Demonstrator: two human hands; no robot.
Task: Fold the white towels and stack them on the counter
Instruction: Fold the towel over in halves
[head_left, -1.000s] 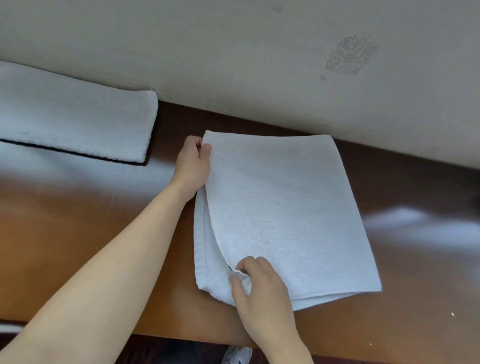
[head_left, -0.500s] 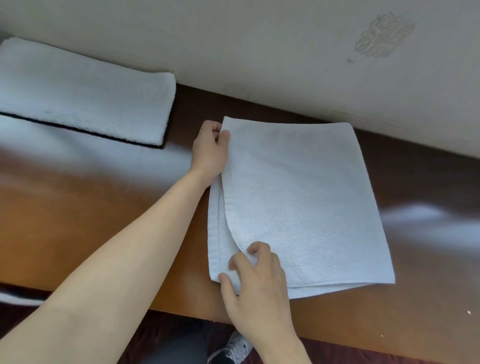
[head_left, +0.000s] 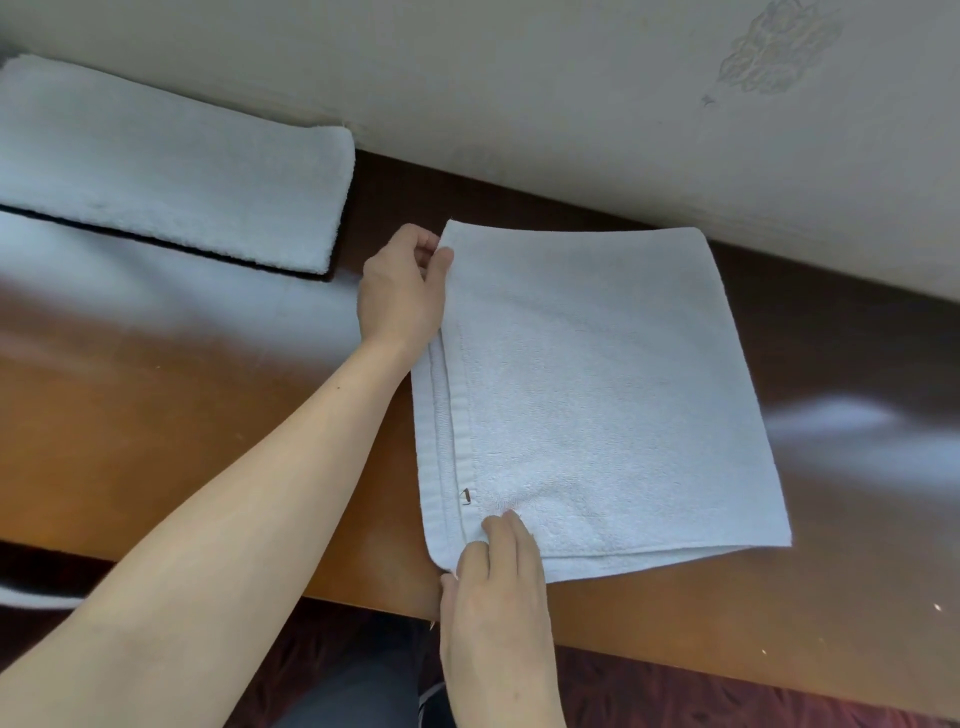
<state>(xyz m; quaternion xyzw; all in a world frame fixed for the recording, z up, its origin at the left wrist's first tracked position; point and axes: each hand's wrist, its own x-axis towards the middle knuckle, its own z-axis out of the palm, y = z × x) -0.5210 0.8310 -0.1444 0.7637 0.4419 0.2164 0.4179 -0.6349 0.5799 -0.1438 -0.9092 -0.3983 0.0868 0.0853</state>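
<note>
A white towel (head_left: 597, 384), folded in half, lies flat on the brown wooden counter (head_left: 182, 415) in the middle of the view. My left hand (head_left: 402, 291) pinches its far left corner between thumb and fingers. At the near left corner my right hand (head_left: 493, 587) grips the layers, fingers on top and thumb at the edge. The upper layer's hem runs along the left side, slightly inside the lower layer's edge. A second folded white towel (head_left: 171, 176) lies at the far left against the wall.
A pale wall (head_left: 571, 78) runs right behind the counter. The counter's near edge (head_left: 727, 670) is just below the towel, with patterned red carpet and a shoe under it. Glare patches lie on the wood at left and right.
The curved-back upper layer at the near left has been laid flat, so its hem now lines up along the left side. My right hand slid to the near corner.
</note>
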